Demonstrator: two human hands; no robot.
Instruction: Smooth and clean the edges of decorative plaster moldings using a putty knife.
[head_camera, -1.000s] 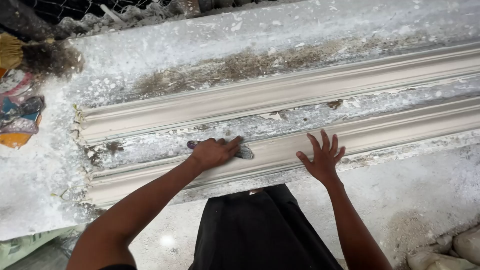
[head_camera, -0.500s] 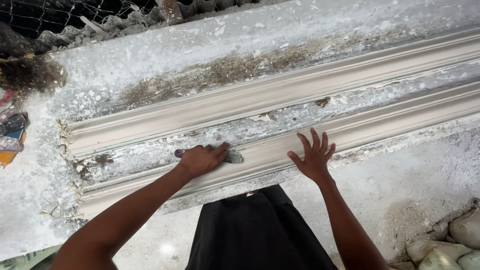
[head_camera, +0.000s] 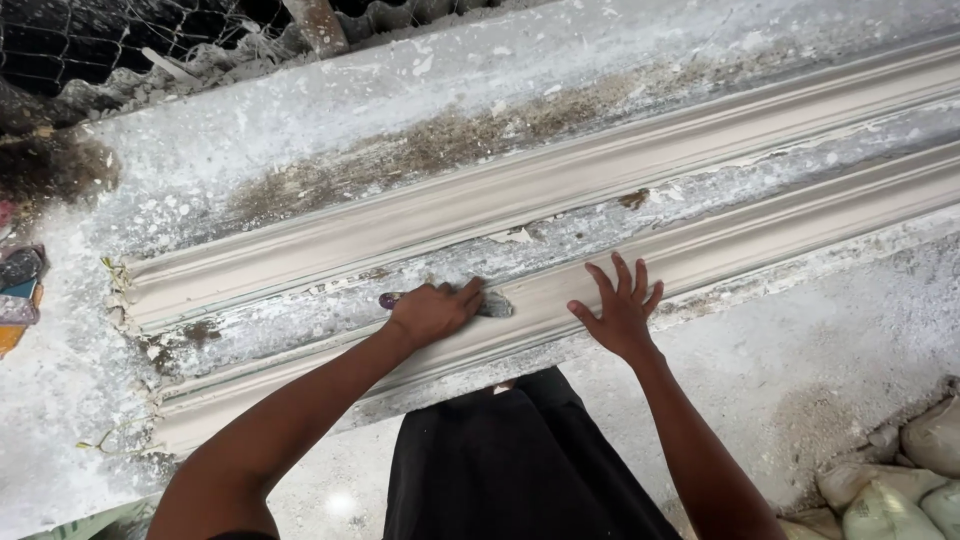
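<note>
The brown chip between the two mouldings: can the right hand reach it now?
Probably yes. The right hand lies flat on the near moulding, and nothing stands between it and the brown chip.

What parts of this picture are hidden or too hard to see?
All in the head view:
- The small tool: mostly covered by the left hand, so its shape is unclear.
- The near moulding strip: runs off the right edge; the right hand covers a patch.
- Sacks: cut off at the corner.
- Colourful things: cut off at the left edge.
</note>
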